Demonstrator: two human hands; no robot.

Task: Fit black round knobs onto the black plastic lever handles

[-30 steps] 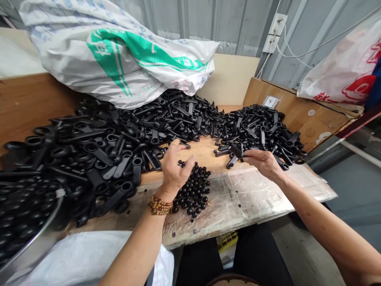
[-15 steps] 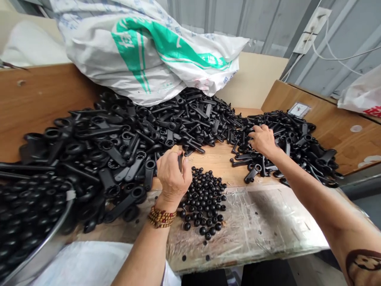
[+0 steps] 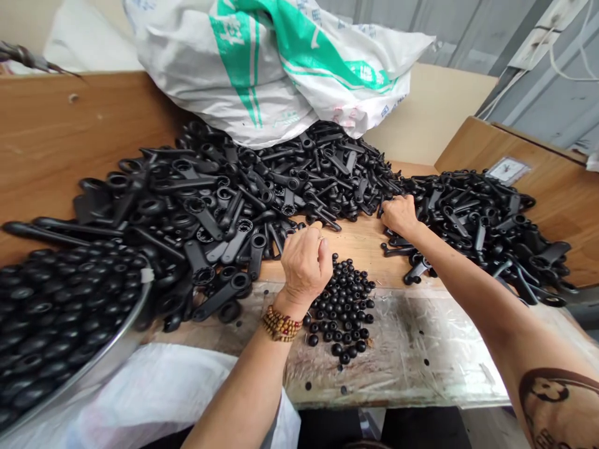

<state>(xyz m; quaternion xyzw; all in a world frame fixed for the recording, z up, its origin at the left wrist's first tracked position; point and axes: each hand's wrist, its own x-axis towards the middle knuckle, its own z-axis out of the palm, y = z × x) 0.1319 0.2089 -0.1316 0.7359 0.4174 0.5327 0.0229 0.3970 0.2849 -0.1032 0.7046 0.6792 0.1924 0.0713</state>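
Note:
My left hand [image 3: 306, 259], with a beaded bracelet [image 3: 281, 323] on the wrist, is closed at the upper left of a cluster of small black balls [image 3: 346, 305]. What its fingers hold, if anything, is hidden. Farther right, my right hand [image 3: 399, 215] is closed at the left edge of the right pile of black handles [image 3: 468, 218]; its grip cannot be made out. A larger pile of black handles [image 3: 206, 212] spreads behind and left of my left hand.
At the lower left is a metal-rimmed bowl [image 3: 133, 318] full of black balls. A white sack [image 3: 281, 81] with green print rests over the back pile. Wooden boards [image 3: 70, 137] border the table, and a power strip [image 3: 543, 37] hangs at the upper right.
The view has shifted, moving most things right. My right hand has come left relative to the right pile, its fingers drawn together. My left hand remains closed beside the balls.

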